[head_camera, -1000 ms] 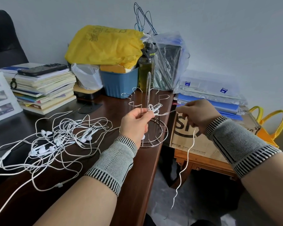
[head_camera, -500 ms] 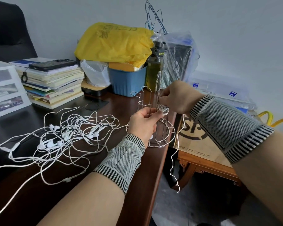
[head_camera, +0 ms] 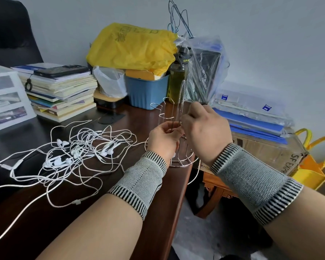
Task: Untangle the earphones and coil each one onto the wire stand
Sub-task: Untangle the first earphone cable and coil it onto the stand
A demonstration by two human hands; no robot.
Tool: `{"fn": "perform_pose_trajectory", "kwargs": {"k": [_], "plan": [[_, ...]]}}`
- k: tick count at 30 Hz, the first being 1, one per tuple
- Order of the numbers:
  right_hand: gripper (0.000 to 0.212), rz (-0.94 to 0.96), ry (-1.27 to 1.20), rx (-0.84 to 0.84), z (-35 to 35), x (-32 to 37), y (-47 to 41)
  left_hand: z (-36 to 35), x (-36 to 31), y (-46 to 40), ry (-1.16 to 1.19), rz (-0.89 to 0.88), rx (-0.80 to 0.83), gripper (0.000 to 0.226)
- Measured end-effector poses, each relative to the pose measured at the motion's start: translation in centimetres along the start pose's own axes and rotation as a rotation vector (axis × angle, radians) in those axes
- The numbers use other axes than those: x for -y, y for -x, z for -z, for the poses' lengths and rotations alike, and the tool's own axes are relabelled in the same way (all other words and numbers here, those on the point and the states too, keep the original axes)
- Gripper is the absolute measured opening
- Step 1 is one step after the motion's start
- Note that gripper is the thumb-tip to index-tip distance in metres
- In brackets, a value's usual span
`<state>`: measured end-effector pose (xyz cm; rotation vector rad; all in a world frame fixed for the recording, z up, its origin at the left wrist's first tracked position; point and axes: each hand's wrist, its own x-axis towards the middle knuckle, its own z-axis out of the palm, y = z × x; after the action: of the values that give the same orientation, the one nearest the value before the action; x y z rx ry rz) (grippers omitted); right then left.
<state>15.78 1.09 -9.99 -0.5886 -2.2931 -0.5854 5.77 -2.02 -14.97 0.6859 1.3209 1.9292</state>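
Both hands at frame center on wire stand (head_camera: 169,109) near desk (head_camera: 139,203) right edge. Left hand (head_camera: 162,140) fingers curled, pinching a stand upright; right hand (head_camera: 204,134) curled just beside it, contents hidden, cannot tell. Tangled earphones (head_camera: 79,152) lie left of the hands. Book stack (head_camera: 60,91) upper left, blue bin (head_camera: 146,92) behind stand.

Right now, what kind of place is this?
Most likely a home office or study desk. A stack of books with a phone on top sits on the dark wooden desk, and blue document folders are piled on a shipping box beside it.
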Motion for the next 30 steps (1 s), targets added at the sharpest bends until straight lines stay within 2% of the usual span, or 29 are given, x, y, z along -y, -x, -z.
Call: {"fn": "perform_pose_trajectory", "kwargs": {"k": [6, 8, 10, 12, 16, 22, 27, 30], "plan": [[0.011, 0.036, -0.051, -0.090, -1.3, -0.1, 1.4, 0.1, 0.2, -0.1, -0.068, -0.020, -0.011, 0.017], [0.005, -0.061, -0.176, -0.117, -2.0, -0.1, 2.1, 0.2, 0.2, -0.1, -0.066, -0.013, -0.001, 0.014], [0.013, -0.201, -0.313, -0.172, -2.5, -0.4, 3.0, 0.2, 0.3, -0.1, -0.063, -0.027, 0.019, 0.009], [0.009, -0.265, -0.390, -0.195, -3.1, -0.9, 3.8, 0.3, 0.3, -0.1, -0.071, -0.055, 0.027, 0.007], [0.006, -0.355, -0.470, -0.151, -3.4, -1.5, 4.5, 0.4, 0.4, -0.1, -0.063, -0.049, 0.027, 0.005], [0.005, -0.553, -0.668, -0.018, -3.2, -2.5, 4.6, 0.8, 0.3, 0.1, -0.008, -0.021, 0.069, 0.019], [0.010, -0.698, -0.828, 0.121, -2.8, -3.3, 4.6, 0.5, 0.1, 0.3, -0.033, -0.030, 0.040, 0.007], [0.011, -0.874, -0.921, 0.180, -2.6, -4.5, 5.1, 0.4, 0.1, 0.3, -0.077, -0.051, 0.017, 0.003]]}}
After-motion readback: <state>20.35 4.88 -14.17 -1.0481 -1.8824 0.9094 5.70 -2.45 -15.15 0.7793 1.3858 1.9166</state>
